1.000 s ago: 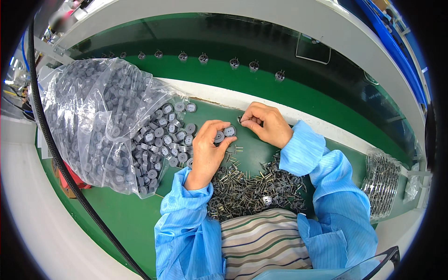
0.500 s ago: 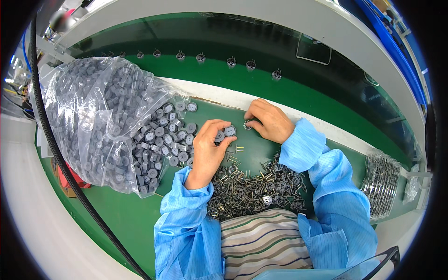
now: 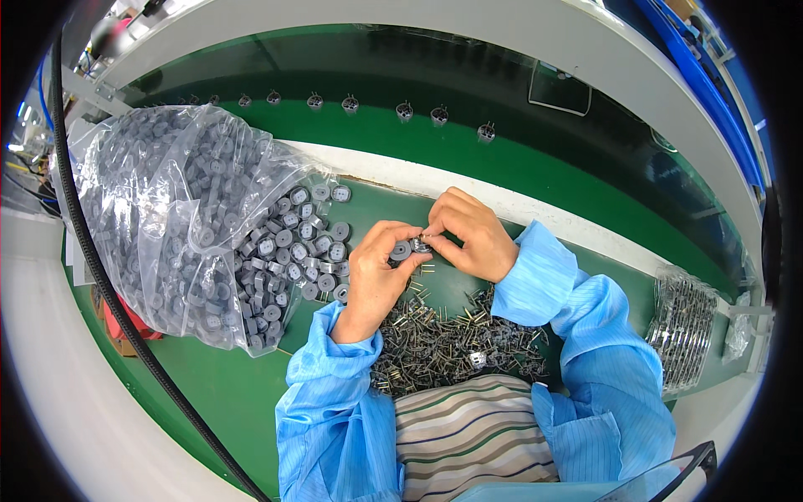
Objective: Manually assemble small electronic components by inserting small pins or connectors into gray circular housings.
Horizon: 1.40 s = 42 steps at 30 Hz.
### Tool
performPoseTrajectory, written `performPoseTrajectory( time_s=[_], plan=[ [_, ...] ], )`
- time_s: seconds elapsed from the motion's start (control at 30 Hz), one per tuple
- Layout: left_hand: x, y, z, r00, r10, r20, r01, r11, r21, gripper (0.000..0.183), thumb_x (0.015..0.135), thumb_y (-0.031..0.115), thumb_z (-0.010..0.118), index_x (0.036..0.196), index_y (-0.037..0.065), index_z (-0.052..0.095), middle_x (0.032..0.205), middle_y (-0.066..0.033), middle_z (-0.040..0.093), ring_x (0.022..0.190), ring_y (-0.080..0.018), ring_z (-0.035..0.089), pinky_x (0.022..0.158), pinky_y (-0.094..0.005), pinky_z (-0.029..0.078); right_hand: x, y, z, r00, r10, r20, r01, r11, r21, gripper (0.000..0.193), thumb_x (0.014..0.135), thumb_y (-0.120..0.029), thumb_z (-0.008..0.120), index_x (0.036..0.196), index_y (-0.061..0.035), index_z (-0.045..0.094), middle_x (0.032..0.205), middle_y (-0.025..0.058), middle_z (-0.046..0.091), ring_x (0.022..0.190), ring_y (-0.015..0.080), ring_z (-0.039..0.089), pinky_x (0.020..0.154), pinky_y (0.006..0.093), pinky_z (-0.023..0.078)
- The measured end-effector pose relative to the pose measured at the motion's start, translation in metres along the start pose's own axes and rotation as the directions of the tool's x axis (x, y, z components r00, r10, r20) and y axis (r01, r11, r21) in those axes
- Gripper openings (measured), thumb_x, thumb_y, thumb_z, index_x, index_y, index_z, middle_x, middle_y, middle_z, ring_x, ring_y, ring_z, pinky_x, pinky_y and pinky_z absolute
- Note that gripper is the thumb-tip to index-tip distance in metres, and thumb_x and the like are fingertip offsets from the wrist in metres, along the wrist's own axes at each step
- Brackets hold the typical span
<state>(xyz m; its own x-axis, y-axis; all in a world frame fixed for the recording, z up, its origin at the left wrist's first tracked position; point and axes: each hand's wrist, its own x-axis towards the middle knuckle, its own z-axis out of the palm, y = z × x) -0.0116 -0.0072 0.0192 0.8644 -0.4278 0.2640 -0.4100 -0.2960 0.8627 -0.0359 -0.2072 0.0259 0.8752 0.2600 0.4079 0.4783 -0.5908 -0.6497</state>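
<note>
My left hand (image 3: pixel 375 266) pinches a grey round plastic cap (image 3: pixel 421 245) between thumb and fingertips. Another grey disc (image 3: pixel 400 250) shows between its fingers; whether it is held too I cannot tell. My right hand (image 3: pixel 473 235) is closed, its thumb and finger at the same cap, on a small part with metal pins (image 3: pixel 425 237) that they mostly cover. Below my hands lies a heap of small pinned metal parts (image 3: pixel 456 339). Loose grey caps (image 3: pixel 293 247) spill from a clear plastic bag (image 3: pixel 180 222) left of my left hand.
Beyond a white ledge (image 3: pixel 368 161), a dark green belt (image 3: pixel 335 127) carries a row of pinned caps (image 3: pixel 405 110). A black cable (image 3: pixel 134 305) crosses the left side. Stacked clear trays (image 3: pixel 683 333) stand at the right.
My right hand has moved left with its small part, from apart to meeting the cap in my left hand. The caps on the belt have shifted slightly left.
</note>
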Motion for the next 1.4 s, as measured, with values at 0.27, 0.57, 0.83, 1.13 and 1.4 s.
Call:
performPoseTrajectory(
  time_s=[0.27, 0.57, 0.83, 1.13, 1.4],
  plan=[
    [-0.002, 0.005, 0.001, 0.971, 0.233, -0.06, -0.23, 0.972, 0.043, 0.037, 0.073, 0.0, 0.086, 0.107, 0.001, 0.071, 0.102, -0.0121, 0.071, 0.084, -0.0267, 0.071, 0.07, -0.0332, 0.059, -0.006, 0.004, 0.004, 0.895, 0.374, 0.244, -0.44, 0.643, 0.627, 0.019, 0.091, 0.001, 0.072, 0.105, -0.0017, 0.06, 0.097, 0.0036, 0.064, 0.09, 0.011, 0.062, 0.075, 0.0258, 0.051],
    [-0.008, 0.003, 0.009, 0.992, -0.117, 0.039, 0.123, 0.965, -0.231, 0.023, 0.091, 0.007, 0.076, 0.111, 0.0, 0.067, 0.089, -0.0083, 0.07, 0.071, -0.0171, 0.068, 0.06, -0.0275, 0.054, 0.013, 0.027, -0.03, 0.849, 0.311, 0.427, -0.507, 0.707, 0.493, 0.016, 0.093, 0.003, 0.07, 0.109, 0.002, 0.068, 0.101, 0.0045, 0.071, 0.095, 0.012, 0.068, 0.087, 0.0284, 0.056],
    [0.006, -0.008, -0.018, 0.91, -0.335, 0.243, 0.342, 0.277, -0.898, 0.039, 0.108, 0.028, 0.054, 0.133, -0.002, 0.053, 0.1, -0.0039, 0.054, 0.079, -0.0126, 0.048, 0.072, -0.0243, 0.041, -0.005, 0.137, -0.075, 0.755, 0.556, -0.346, -0.589, 0.808, 0.014, 0.017, 0.087, -0.007, 0.075, 0.103, -0.0018, 0.074, 0.098, 0.0134, 0.074, 0.089, 0.0218, 0.072, 0.082, 0.035, 0.058],
    [0.004, -0.012, -0.021, 0.921, -0.281, 0.271, 0.371, 0.414, -0.831, 0.044, 0.111, 0.03, 0.048, 0.138, -0.004, 0.053, 0.109, -0.007, 0.06, 0.083, -0.0128, 0.05, 0.07, -0.0245, 0.041, 0.012, 0.036, -0.038, 0.991, -0.002, 0.135, -0.004, 0.999, 0.041, 0.018, 0.08, -0.007, 0.078, 0.096, -0.0075, 0.072, 0.098, 0.0091, 0.065, 0.099, 0.0286, 0.061, 0.089, 0.0409, 0.05],
    [0.003, -0.007, -0.009, 0.925, -0.359, 0.123, 0.3, 0.494, -0.816, 0.039, 0.106, 0.008, 0.055, 0.142, -0.003, 0.048, 0.122, -0.0121, 0.064, 0.091, -0.0121, 0.058, 0.075, -0.0238, 0.047, -0.009, 0.014, 0.013, 0.962, -0.092, 0.256, 0.061, 0.99, 0.126, 0.014, 0.082, -0.01, 0.077, 0.09, -0.0044, 0.066, 0.088, 0.0091, 0.063, 0.088, 0.0295, 0.062, 0.073, 0.0379, 0.051]
  ],
)
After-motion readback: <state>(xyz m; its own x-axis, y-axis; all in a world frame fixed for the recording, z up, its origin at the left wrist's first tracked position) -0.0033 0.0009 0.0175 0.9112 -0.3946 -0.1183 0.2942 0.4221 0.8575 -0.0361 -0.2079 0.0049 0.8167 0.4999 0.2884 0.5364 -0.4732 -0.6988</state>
